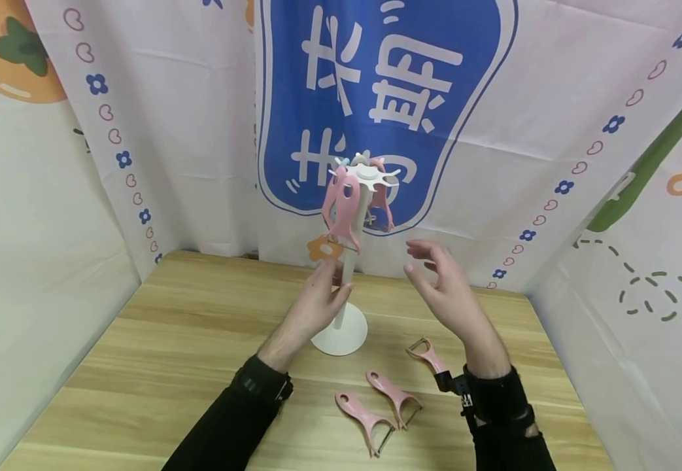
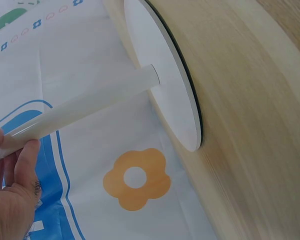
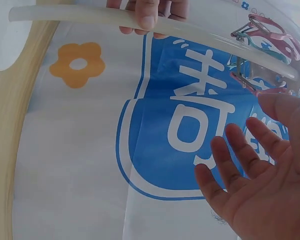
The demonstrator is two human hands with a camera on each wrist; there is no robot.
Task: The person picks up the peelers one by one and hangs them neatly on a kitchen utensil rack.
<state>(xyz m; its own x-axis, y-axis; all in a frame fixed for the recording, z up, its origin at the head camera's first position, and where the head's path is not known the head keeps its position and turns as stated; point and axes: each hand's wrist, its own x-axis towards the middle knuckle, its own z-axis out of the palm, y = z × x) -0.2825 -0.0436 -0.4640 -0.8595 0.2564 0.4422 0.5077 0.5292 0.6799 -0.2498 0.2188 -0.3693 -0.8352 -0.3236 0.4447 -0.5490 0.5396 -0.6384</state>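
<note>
My left hand (image 1: 311, 302) grips the white pole (image 1: 349, 269) of an upright stand, below the peelers; the left wrist view shows thumb and fingers around the pole (image 2: 90, 104). The round white base (image 1: 341, 339) is on the table. From the hooked white top (image 1: 367, 173) hang several peelers, a pink peeler (image 1: 348, 208) in front, others partly hidden behind it. A teal peeler (image 3: 265, 50) shows among them in the right wrist view. My right hand (image 1: 449, 294) is raised to the right of the stand, holding nothing, its fingers (image 3: 240, 150) spread and slightly bent.
On the wooden table (image 1: 158, 353) lie three pink peelers: one peeler (image 1: 361, 415) nearest the front, a second peeler (image 1: 392, 391) beside it, and a third peeler (image 1: 431, 356) by the right wrist. A printed cloth (image 1: 199, 163) hangs behind the stand at the table's back edge.
</note>
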